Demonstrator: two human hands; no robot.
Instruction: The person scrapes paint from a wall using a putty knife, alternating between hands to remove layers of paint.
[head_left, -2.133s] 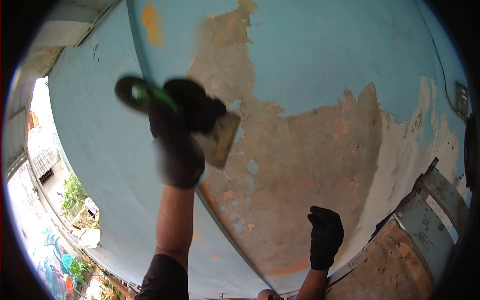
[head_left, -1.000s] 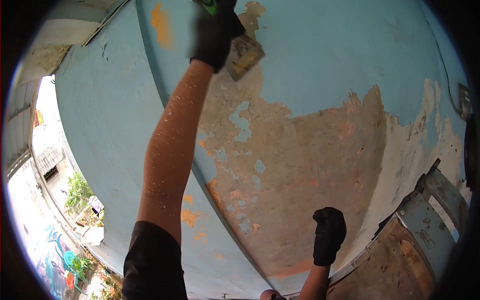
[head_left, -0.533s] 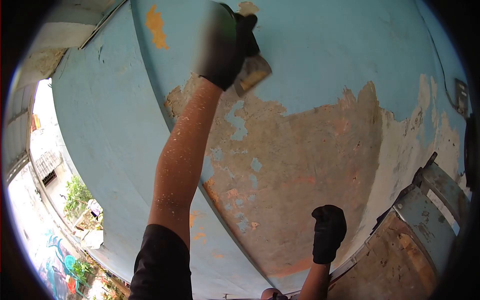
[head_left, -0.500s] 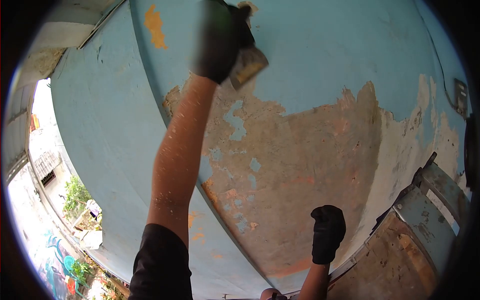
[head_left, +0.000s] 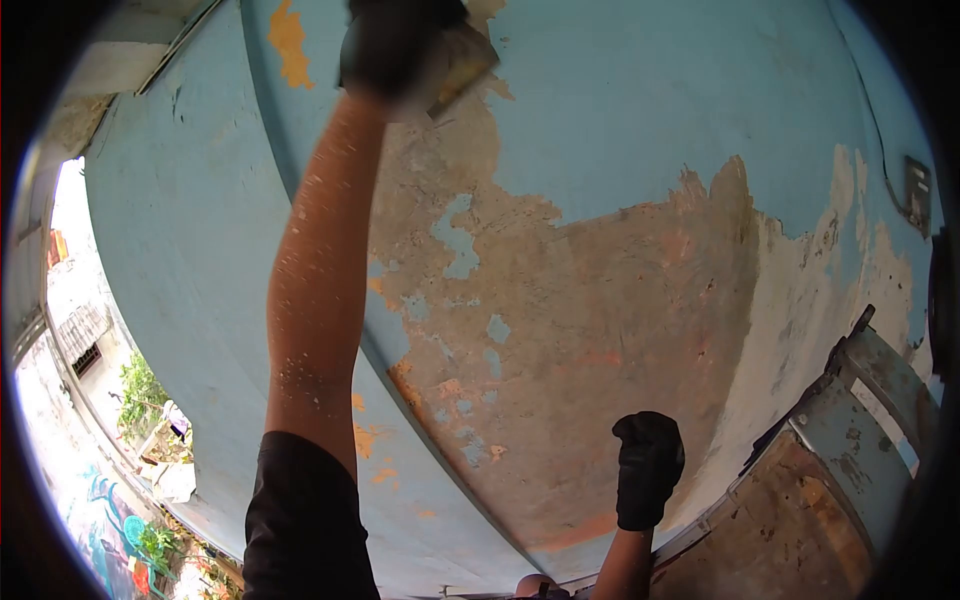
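Observation:
My left hand [head_left: 395, 50], in a black glove, is raised high against the wall and closed on a scraper; motion blurs it. The scraper's wide, worn blade [head_left: 465, 70] points to the right and meets the wall at the border between bare plaster and blue paint. The grip is hidden by the glove. Pale flakes dot my left forearm. My right hand [head_left: 648, 470], also black-gloved, is held low in front of the wall as a fist, with nothing visible in it. Below the blue paint [head_left: 640, 110] spreads a large patch of brown plaster [head_left: 600, 300].
A vertical ridge divides the plaster from a blue panel [head_left: 190, 220] at left. Small blue paint islands [head_left: 460, 240] remain on the plaster. At lower right stands a worn blue-grey piece of furniture [head_left: 850, 450]. A switch box [head_left: 917, 190] with a cable hangs at right. Plants [head_left: 140, 390] show outside.
My left hand has moved up and to the left with the scraper. My right hand stays a fist in nearly the same spot. The whole view has shifted slightly.

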